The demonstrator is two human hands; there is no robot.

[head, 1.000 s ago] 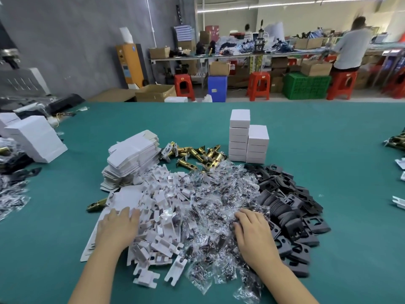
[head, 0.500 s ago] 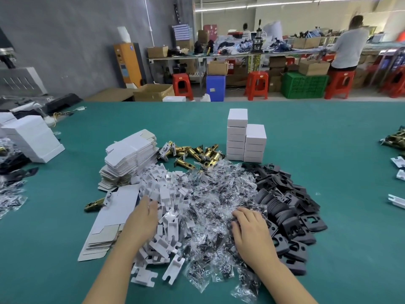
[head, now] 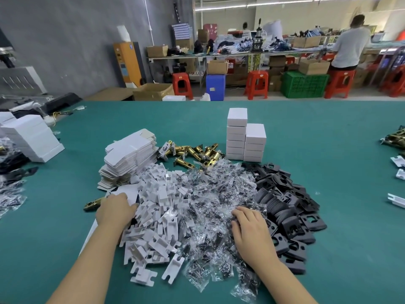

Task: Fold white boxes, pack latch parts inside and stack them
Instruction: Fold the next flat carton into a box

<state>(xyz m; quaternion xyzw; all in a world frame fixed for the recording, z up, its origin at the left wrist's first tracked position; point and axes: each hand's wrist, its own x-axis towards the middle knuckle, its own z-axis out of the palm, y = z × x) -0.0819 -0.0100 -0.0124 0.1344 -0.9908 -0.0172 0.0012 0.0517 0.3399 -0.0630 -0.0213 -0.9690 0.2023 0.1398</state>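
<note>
Fingers of the left hand (head: pixel 115 210), apparently flat, have slid onto the flat box blank (head: pixel 128 192); right hand (head: pixel 252 227) stays curled in bags (head: pixel 210 205).

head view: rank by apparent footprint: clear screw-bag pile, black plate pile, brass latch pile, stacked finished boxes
1. Clear screw-bag pile, largest.
2. Black plate pile, clearly smaller.
3. Brass latch pile and stacked finished boxes: look alike in area, so unranked; both lie farther from the camera.
</note>
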